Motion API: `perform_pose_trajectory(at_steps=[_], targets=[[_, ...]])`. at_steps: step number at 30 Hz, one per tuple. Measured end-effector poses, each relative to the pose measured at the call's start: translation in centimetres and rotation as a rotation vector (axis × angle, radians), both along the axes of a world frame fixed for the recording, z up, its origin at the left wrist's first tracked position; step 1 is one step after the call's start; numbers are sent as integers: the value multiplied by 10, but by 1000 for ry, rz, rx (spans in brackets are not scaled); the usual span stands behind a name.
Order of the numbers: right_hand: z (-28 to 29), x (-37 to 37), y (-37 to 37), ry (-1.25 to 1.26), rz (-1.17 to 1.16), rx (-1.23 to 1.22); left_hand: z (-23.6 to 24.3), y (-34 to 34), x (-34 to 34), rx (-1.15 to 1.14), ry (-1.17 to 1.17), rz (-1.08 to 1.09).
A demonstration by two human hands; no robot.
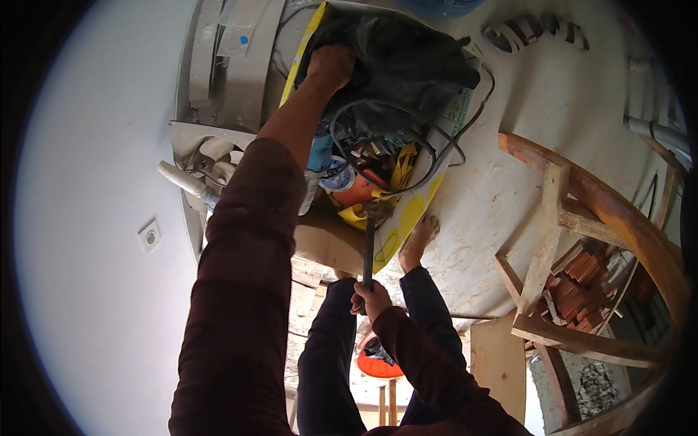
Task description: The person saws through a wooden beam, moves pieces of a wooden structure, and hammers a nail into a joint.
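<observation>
My left hand (pixel 331 67) reaches to the upper left of a yellow-edged cardboard box (pixel 411 218), its fingers curled into a crumpled black bag or cloth (pixel 403 54). My right hand (pixel 371 298) grips the dark handle of a hammer-like tool (pixel 369 251), whose head rests near the box's lower contents. Inside are a yellow strap (pixel 403 167), an orange object (pixel 356 190), a blue-and-white round spool (pixel 336 176), a light-blue object (pixel 318 152) and a loop of black cable (pixel 429 156).
Cardboard pieces (pixel 240 69) and pale pipes (pixel 185 182) lie left, beside a wall (pixel 94 182). A wooden frame (pixel 560 182) with broken tiles (pixel 585 291) stands right. Sandals (pixel 509 36) lie behind. An orange bucket (pixel 374 363) sits between my legs, near my bare foot (pixel 418 240).
</observation>
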State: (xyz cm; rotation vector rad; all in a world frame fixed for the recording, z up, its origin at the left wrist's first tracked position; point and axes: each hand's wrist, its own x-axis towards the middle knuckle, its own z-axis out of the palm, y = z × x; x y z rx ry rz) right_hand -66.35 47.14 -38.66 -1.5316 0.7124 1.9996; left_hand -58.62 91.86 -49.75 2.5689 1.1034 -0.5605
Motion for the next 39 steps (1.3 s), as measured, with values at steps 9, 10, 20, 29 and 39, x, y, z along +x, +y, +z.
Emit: perform_pose_trajectory(at_steps=[9, 10, 20, 29, 39], targets=[[8, 0, 15, 14, -67, -10, -72, -19, -6, 153, -220, -50], [11, 0, 17, 17, -60, -4, -74, -21, -10, 207, -191, -126], [13, 0, 17, 27, -120, 4, -78, -18, -11, -3, -133, -88], [29, 17, 26, 59, -199, -28, -54, -17, -18, -54, -225, 135], [43, 8, -5, -206, 56, 110, 189, -62, -81, -451, -1216, 846]])
